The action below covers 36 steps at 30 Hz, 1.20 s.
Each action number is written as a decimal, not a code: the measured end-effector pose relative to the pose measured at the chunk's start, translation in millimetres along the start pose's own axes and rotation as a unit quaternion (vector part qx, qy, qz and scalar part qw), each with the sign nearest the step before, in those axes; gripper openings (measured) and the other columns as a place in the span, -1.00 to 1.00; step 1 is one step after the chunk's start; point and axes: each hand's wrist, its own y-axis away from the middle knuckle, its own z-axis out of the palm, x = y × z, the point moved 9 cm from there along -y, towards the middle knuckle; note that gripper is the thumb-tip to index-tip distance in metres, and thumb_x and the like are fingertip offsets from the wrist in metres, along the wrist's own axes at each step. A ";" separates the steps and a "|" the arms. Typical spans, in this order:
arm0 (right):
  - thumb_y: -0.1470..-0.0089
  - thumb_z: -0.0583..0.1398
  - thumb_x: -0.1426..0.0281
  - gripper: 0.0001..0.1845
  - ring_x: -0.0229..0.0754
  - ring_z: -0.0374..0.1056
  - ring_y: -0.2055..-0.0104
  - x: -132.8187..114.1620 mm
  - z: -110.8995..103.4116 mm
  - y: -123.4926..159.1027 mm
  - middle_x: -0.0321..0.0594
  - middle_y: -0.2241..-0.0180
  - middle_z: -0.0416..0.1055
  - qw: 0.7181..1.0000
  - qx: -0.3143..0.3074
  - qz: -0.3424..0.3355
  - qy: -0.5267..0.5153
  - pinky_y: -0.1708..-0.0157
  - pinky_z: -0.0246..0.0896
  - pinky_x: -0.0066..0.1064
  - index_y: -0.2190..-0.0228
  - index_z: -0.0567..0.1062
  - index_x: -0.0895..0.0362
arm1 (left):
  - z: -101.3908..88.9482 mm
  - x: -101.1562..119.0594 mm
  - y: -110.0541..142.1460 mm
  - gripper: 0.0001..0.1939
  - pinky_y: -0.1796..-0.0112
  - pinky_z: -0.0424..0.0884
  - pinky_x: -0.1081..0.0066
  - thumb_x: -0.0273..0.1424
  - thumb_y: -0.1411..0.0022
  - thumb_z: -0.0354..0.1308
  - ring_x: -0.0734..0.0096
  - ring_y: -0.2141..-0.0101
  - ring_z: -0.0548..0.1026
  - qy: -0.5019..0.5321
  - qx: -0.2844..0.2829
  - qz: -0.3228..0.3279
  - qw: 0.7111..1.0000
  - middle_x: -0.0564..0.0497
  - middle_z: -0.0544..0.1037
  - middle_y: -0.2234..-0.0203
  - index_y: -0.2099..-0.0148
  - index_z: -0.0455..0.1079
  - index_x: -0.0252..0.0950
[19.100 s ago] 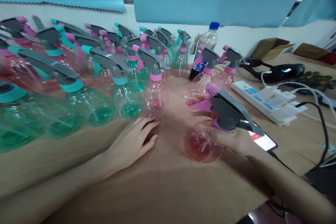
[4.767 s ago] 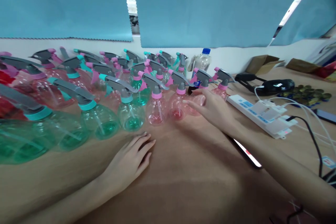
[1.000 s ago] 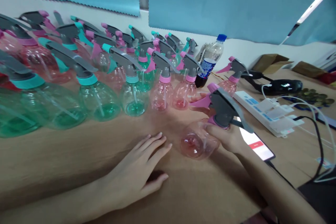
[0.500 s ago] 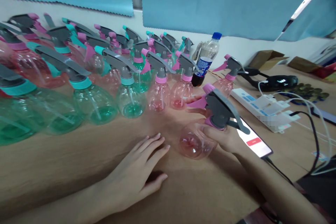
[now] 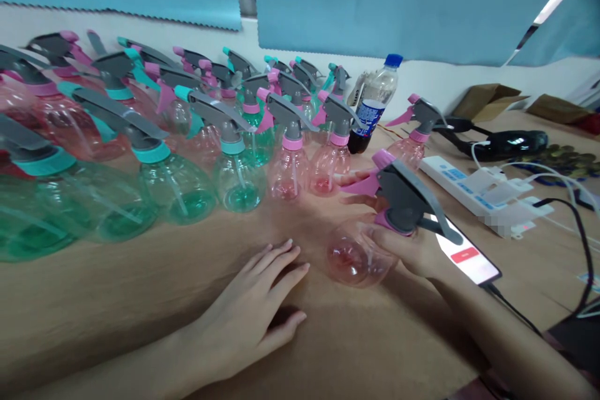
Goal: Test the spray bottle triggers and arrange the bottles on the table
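Observation:
My right hand (image 5: 403, 247) grips a clear pink spray bottle (image 5: 356, 256) just below its pink collar, tilting it. Its grey and pink trigger head leans toward the right, and some of my fingers are hidden behind it. My left hand (image 5: 253, 303) rests on the wooden table (image 5: 117, 306) to the left of that bottle, fingers stretched out and holding nothing. Beyond my hands stand more spray bottles in rows: a pink one (image 5: 287, 169), another pink one (image 5: 330, 165) and a green one (image 5: 239, 178) are nearest.
Several green and pink spray bottles crowd the left side. A cola bottle (image 5: 372, 106) and a single pink spray bottle (image 5: 407, 149) stand at the back. On the right lie a white power strip (image 5: 469, 190) with cables, a lit phone (image 5: 473, 262) and a shiny black object (image 5: 515, 142).
The whole view has shifted slightly, so everything sits a little further right. The right hand still grips the tilted spray bottle, and the left hand stays flat on the table.

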 end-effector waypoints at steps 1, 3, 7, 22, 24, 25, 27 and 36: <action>0.05 0.22 0.37 -0.95 -0.10 0.44 0.37 -0.3 1.0 -1.1 -0.31 0.53 0.44 1.000 -0.005 0.002 -0.010 0.28 0.39 -0.20 0.44 0.50 0.02 | 0.0 0.0 0.0 -0.52 -0.14 0.15 -0.01 -0.26 -0.30 0.07 0.04 -0.22 0.13 0.002 0.000 0.000 1.000 -0.14 0.23 -0.21 -0.22 0.18 -0.26; 0.06 0.22 0.38 -0.92 -0.06 0.46 0.29 0.4 4.1 -2.8 -0.28 0.44 0.49 0.999 -0.022 0.005 -0.030 0.22 0.38 -0.16 0.41 0.50 0.00 | -0.1 0.1 0.1 -0.52 -0.14 0.15 -0.02 -0.26 -0.31 0.06 0.03 -0.22 0.12 0.002 0.000 0.002 1.000 -0.14 0.22 -0.21 -0.23 0.18 -0.25; 0.03 0.21 0.39 -0.90 -0.05 0.47 0.24 4.9 7.3 -2.9 -0.27 0.43 0.51 0.998 -0.044 -0.001 -0.052 0.21 0.39 -0.15 0.38 0.51 -0.03 | 0.7 0.2 0.9 -0.51 -0.13 0.15 -0.03 -0.27 -0.32 0.05 0.03 -0.23 0.10 -0.004 -0.001 0.006 1.000 -0.14 0.20 -0.23 -0.25 0.16 -0.25; 0.06 0.22 0.41 -0.94 -0.06 0.45 0.19 11.0 9.7 -2.8 -0.28 0.40 0.49 0.993 -0.053 0.016 -0.101 0.19 0.38 -0.16 0.44 0.49 0.00 | 1.2 0.7 0.6 -0.50 -0.14 0.15 -0.02 -0.27 -0.31 0.06 0.04 -0.23 0.11 -0.013 -0.002 0.010 1.000 -0.13 0.20 -0.22 -0.25 0.16 -0.26; 0.07 0.21 0.43 -0.95 -0.08 0.46 0.21 7.8 8.8 -3.5 -0.28 0.42 0.49 0.994 -0.044 0.018 -0.097 0.20 0.38 -0.17 0.48 0.46 0.03 | 1.4 1.1 0.7 -0.50 -0.13 0.16 -0.02 -0.27 -0.31 0.06 0.04 -0.22 0.12 -0.016 -0.006 0.010 1.000 -0.14 0.21 -0.22 -0.25 0.17 -0.27; 0.09 0.21 0.44 -0.95 -0.08 0.46 0.23 5.9 8.4 -3.7 -0.29 0.43 0.48 0.995 -0.041 0.019 -0.094 0.20 0.38 -0.18 0.49 0.44 0.03 | 1.6 1.0 0.8 -0.50 -0.13 0.16 -0.02 -0.27 -0.31 0.06 0.03 -0.22 0.12 -0.018 -0.008 0.008 1.000 -0.14 0.21 -0.22 -0.25 0.17 -0.27; 0.10 0.21 0.45 -0.94 -0.10 0.46 0.25 2.5 8.9 -3.8 -0.30 0.45 0.47 0.995 -0.041 0.021 -0.091 0.20 0.37 -0.19 0.51 0.42 0.04 | 1.9 0.9 0.9 -0.50 -0.13 0.16 -0.02 -0.26 -0.31 0.06 0.03 -0.22 0.12 -0.020 -0.011 0.008 1.000 -0.15 0.21 -0.22 -0.25 0.17 -0.27; 0.09 0.18 0.43 -0.96 -0.11 0.43 0.31 3.0 5.0 -2.3 -0.29 0.45 0.46 0.997 -0.028 0.018 -0.066 0.27 0.30 -0.19 0.52 0.41 0.05 | 1.6 -0.1 1.1 -0.50 -0.14 0.14 0.00 -0.27 -0.31 0.07 0.05 -0.22 0.11 -0.016 -0.003 0.010 1.000 -0.12 0.19 -0.23 -0.25 0.16 -0.25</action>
